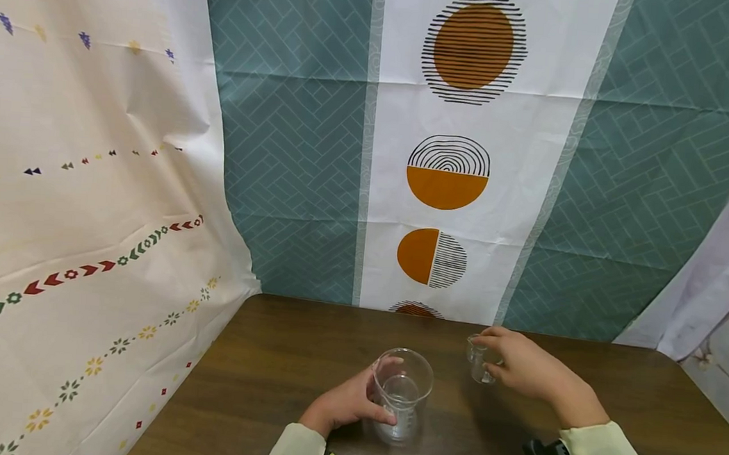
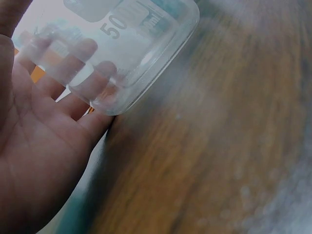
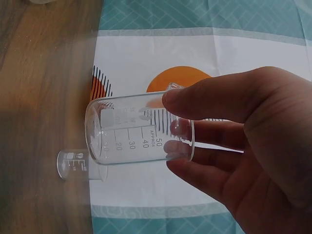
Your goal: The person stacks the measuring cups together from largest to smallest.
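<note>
1. Small beaker (image 3: 139, 129), graduated to 50, is over the back of the table (image 1: 254, 388); the right hand (image 1: 522, 366) pinches it near the rim between thumb and fingertips; whether its base touches wood, I cannot tell.
2. Large beaker (image 1: 404, 414) is upright nearer the person; the left hand (image 1: 350, 397) grips it, thumb and fingers curled round its side; an inner ring shows through, perhaps a nested vessel, perhaps a liquid level.
3. Spare beaker (image 3: 73, 165) stands upright on the wood near the small one, in neither hand.
4. Progress looks partway; both grips are made, while letting go of the small beaker is left; beyond that, nothing is certain.
5. Bare wood separates the held beakers, giving room sideways; the back edge and hanging cloth (image 1: 286, 181) leave little behind.
</note>
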`<move>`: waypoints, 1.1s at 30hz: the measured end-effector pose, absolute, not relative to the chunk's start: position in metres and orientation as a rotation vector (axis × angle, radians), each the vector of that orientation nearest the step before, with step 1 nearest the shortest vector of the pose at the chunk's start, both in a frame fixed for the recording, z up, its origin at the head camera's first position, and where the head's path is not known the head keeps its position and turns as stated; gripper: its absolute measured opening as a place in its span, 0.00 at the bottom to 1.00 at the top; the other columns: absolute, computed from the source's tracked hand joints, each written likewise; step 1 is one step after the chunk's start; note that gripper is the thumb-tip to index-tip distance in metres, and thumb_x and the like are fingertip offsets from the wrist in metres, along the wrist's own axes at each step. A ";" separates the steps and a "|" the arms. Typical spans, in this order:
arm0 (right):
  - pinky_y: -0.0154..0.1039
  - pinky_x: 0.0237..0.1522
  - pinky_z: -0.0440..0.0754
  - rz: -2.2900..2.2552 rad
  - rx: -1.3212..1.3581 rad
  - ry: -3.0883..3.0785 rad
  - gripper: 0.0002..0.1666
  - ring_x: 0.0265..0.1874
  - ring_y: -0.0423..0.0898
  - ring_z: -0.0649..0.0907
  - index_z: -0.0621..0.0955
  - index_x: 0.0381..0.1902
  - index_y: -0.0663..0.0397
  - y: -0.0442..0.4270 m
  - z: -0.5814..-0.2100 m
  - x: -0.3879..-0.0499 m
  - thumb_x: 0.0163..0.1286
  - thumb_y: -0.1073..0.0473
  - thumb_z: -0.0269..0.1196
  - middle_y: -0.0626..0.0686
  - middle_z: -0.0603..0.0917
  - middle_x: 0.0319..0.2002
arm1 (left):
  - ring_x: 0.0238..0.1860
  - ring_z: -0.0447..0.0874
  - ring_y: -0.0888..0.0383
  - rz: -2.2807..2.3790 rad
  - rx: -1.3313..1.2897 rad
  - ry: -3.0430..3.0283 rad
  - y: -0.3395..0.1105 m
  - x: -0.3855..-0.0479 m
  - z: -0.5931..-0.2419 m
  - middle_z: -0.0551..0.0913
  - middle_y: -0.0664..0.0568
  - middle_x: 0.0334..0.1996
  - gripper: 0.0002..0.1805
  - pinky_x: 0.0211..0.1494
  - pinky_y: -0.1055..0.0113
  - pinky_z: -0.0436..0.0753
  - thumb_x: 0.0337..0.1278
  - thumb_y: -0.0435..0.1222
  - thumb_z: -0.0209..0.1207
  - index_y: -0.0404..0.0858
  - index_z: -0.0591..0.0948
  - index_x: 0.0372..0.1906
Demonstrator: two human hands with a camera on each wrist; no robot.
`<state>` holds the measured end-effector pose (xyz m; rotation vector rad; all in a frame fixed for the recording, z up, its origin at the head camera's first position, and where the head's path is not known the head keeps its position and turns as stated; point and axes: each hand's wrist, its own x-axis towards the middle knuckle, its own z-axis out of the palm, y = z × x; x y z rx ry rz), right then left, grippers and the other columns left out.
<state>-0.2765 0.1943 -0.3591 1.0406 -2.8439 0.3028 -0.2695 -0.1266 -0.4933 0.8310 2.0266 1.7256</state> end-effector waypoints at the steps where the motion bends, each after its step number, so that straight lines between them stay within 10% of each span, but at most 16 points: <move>1: 0.45 0.43 0.81 0.304 1.043 -2.846 0.24 0.45 0.49 0.83 0.80 0.56 0.57 0.194 -0.359 -0.276 0.60 0.62 0.68 0.55 0.80 0.51 | 0.60 0.75 0.60 1.725 0.829 2.029 -0.127 -0.270 -0.493 0.71 0.56 0.64 0.46 0.60 0.73 0.74 0.44 0.39 0.74 0.60 0.61 0.68; 33: 0.44 0.43 0.82 0.284 1.143 -2.784 0.23 0.42 0.45 0.83 0.81 0.55 0.57 0.182 -0.347 -0.266 0.60 0.62 0.68 0.54 0.80 0.51 | 0.62 0.74 0.56 1.720 0.831 2.003 -0.127 -0.270 -0.492 0.70 0.56 0.65 0.47 0.60 0.73 0.74 0.45 0.40 0.74 0.57 0.60 0.69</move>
